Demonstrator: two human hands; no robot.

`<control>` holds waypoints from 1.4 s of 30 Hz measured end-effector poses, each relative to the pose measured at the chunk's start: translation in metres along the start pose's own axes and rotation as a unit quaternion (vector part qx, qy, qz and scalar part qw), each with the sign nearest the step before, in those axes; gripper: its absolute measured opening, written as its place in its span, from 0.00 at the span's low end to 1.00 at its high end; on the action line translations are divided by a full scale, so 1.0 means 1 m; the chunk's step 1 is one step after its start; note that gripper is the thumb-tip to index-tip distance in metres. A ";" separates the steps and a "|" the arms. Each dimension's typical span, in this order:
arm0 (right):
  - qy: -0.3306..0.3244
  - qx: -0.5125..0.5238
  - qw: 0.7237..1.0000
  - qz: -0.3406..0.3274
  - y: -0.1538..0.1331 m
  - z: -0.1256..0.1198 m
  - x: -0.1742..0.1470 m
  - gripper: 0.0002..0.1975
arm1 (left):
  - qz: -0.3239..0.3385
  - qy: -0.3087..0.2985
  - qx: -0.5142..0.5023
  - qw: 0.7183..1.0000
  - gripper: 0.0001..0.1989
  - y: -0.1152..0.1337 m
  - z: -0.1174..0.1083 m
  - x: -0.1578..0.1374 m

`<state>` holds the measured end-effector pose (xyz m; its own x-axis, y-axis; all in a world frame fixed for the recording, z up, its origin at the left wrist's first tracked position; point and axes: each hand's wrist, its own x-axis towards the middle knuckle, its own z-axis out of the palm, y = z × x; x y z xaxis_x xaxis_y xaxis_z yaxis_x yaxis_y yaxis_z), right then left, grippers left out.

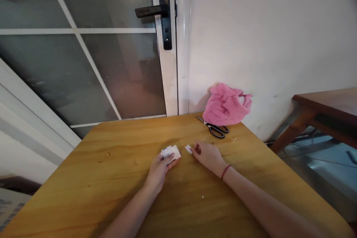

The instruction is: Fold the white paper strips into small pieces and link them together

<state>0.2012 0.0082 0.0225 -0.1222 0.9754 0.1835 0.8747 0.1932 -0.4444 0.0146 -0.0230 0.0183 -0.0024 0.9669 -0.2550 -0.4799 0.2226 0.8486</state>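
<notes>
Two bare hands we see above the wooden table, and each of them is grasping something. Our left hand holds a small stack of white pieces, which look like paper or thin card; the thumb presses on the top, and the other fingers support from below. The pieces are a little fanned, and on some of them we notice bluish marks, too small for us to read. Our right hand pinches a single white piece by its near corner, between the fingertips. This piece is just beside the stack, on its right, with a gap between them; whether it touches the table, we cannot tell. Around the right wrist we see a thin red band.

Farther than the right hand lie the scissors with black handles, their blades directed to the far left. Directly behind them is a crumpled pink cloth, near the white wall. Some small white bits are on the near part of the table. Beyond the far edge we find a door with dark panes and a black handle.
</notes>
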 end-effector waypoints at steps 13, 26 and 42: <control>0.055 0.341 0.938 -0.025 -0.013 0.011 0.000 0.08 | -0.015 -0.079 0.032 0.996 0.15 -0.005 0.009 -0.008; 0.088 0.069 0.994 -0.013 0.022 -0.008 0.016 0.08 | -0.030 -0.059 -0.040 0.997 0.18 0.001 0.011 -0.010; 0.047 0.369 0.928 -0.008 -0.027 0.012 -0.011 0.07 | 0.006 -0.060 0.064 0.996 0.15 -0.004 0.008 -0.007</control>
<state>0.1736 -0.0059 0.0222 -0.0607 0.9652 0.2542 0.3104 0.2603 -0.9143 0.0236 -0.0292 0.0207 0.1000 0.9760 -0.1934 -0.3639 0.2168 0.9058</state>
